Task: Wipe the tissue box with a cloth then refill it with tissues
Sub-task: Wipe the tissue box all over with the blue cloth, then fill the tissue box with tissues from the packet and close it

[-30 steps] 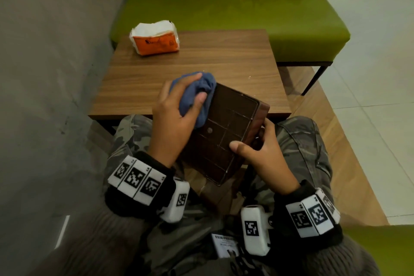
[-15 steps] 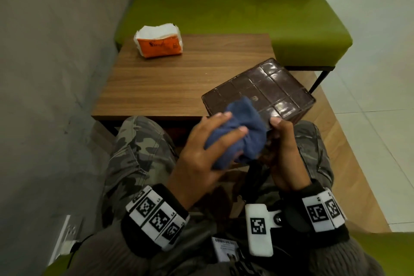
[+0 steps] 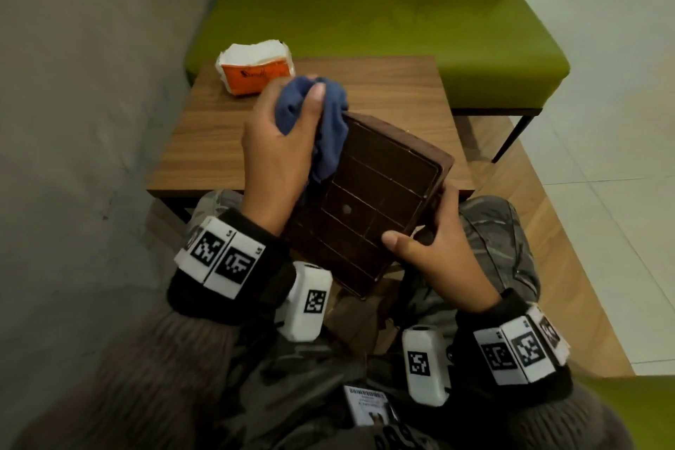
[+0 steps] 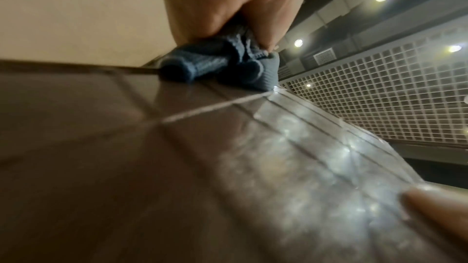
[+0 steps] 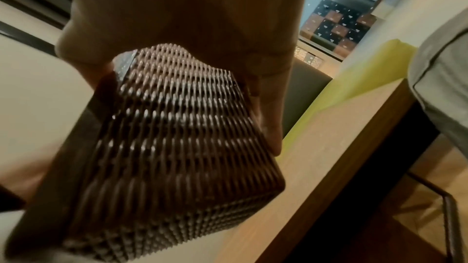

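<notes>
A dark brown tissue box (image 3: 369, 201) with a grid-lined face is held tilted over my lap, its woven side (image 5: 174, 147) showing in the right wrist view. My right hand (image 3: 434, 248) grips its near right corner, thumb on the gridded face. My left hand (image 3: 281, 142) holds a bunched blue cloth (image 3: 321, 120) against the box's far left corner. The left wrist view shows the cloth (image 4: 222, 67) pressed on the glossy face (image 4: 177, 167). An orange and white tissue pack (image 3: 255, 71) lies on the wooden table (image 3: 394, 95) at its far left.
A green bench seat (image 3: 365, 29) stands behind the table. A grey wall (image 3: 91, 120) runs along the left. Wooden floor and pale tiles (image 3: 602, 194) lie to the right. My camouflage trousers (image 3: 493, 230) are under the box.
The box has turned back from lying flat and rightward to tilted toward me. My left hand with the cloth moved from the box's near edge up to its far left corner.
</notes>
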{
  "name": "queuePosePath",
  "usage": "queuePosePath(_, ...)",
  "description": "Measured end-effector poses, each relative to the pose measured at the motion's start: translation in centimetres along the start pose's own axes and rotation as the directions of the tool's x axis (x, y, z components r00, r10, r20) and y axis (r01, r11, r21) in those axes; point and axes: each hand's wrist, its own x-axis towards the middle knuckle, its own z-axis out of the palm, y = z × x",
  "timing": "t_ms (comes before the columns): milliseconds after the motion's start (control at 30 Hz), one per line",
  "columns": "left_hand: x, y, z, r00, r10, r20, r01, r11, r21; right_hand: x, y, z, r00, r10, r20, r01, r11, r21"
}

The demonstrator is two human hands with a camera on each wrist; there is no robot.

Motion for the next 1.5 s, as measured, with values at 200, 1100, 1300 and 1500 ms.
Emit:
queuePosePath(200,-2.9,1.5,1.2,0.755,0.485,0.442,-0.605,0.774,0.184,1.3,0.1,-0.9,0.999,0.03,-0.033,-0.036,0.981,-0.193)
queuePosePath(1100,-1.3,-5.6,-0.7,0.965,-0.264,-0.003,0.264,0.964,0.014,2.1,1.5,-0.4,0.847,0.53,0.036,-0.418,0.623,0.661)
queuePosePath(1300,-0.7,-7.3,-3.9,0.849,-0.526,0.052,0.522,0.819,-0.239,6.4,3.5,0.1,0.77,0.628,-0.114,-0.404,0.618,0.674)
queuePosePath(1500,-0.4,-9.8,-4.6,0.833,-0.552,0.035,0.547,0.814,-0.194,12.9,3.7,1.6,0.72,0.672,-0.173,-0.367,0.58,0.727)
